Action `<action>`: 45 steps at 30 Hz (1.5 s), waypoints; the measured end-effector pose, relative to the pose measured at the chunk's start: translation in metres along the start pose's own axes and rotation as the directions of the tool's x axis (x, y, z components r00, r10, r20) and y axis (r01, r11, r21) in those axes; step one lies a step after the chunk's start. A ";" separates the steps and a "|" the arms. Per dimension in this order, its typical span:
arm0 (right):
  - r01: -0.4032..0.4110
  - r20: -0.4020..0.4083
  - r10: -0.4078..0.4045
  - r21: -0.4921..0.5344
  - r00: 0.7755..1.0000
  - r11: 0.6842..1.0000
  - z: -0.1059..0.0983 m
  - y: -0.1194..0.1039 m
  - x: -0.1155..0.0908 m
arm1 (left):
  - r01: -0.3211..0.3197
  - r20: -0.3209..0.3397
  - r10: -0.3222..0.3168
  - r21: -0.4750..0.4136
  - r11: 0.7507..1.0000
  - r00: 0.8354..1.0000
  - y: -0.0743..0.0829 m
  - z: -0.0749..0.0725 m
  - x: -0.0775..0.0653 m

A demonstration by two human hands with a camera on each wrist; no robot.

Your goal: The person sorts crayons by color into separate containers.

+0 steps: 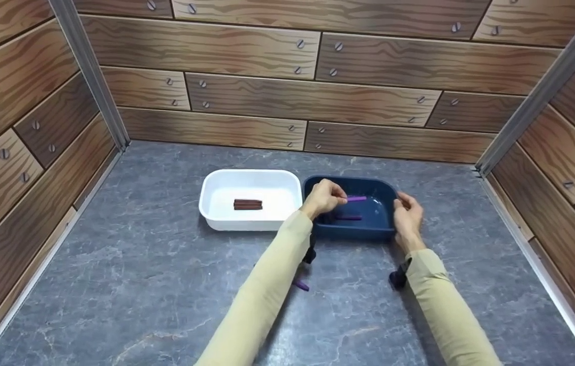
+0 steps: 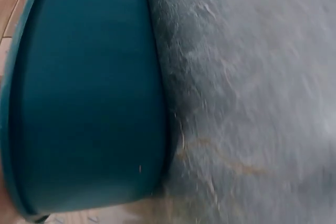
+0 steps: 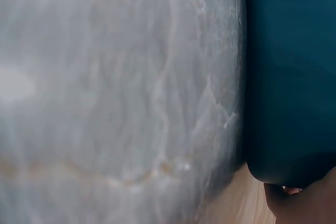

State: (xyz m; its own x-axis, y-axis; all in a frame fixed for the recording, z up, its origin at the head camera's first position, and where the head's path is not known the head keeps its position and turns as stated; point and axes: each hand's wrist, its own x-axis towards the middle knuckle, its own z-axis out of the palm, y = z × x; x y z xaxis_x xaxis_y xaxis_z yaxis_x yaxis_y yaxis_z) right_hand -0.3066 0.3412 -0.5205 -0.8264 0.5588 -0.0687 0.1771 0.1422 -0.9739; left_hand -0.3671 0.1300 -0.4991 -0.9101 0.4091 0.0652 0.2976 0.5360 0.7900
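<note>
My left hand pinches a slim purple stick over the dark blue tray. A second purple stick lies on the tray's floor below it. On the tray's right side, my right hand holds the wall near the rim. The right wrist view shows part of that hand by a lower corner of the tray. In the left wrist view the tray's outer wall fills the left side, and the held stick is out of sight there.
A white tray holding several brown sticks stands directly left of the blue one. Another purple piece lies on the grey marbled tabletop, partly hidden by the left sleeve. Wood-patterned walls enclose the back and sides.
</note>
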 end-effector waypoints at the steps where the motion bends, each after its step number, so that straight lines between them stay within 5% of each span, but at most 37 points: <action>1: 0.000 -0.003 0.000 -0.002 1.000 1.000 0.000 0.000 0.000 | 0.019 0.009 -0.019 0.000 1.000 1.000 0.000 0.001 0.001; 8: 0.012 -0.012 -0.012 0.005 1.000 1.000 0.001 0.001 0.002 | 0.126 0.068 -0.124 -0.035 0.991 0.990 -0.003 0.007 0.006; 17: 0.018 -0.012 -0.018 0.016 1.000 1.000 0.000 0.000 0.001 | 0.275 0.044 -0.271 -0.112 0.955 0.961 -0.001 0.011 0.007; 45: 0.021 0.001 -0.021 0.006 1.000 1.000 -0.003 0.000 0.003 | 0.251 0.047 -0.257 0.108 0.962 0.965 0.000 0.014 0.008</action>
State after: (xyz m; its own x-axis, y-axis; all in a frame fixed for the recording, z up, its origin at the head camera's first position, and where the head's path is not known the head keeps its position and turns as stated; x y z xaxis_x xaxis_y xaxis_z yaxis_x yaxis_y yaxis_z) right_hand -0.3072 0.3448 -0.5206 -0.8307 0.5546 -0.0483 0.1565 0.1495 -0.9763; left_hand -0.3700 0.1438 -0.5071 -0.9413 0.2924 -0.1687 0.0893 0.6978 0.7107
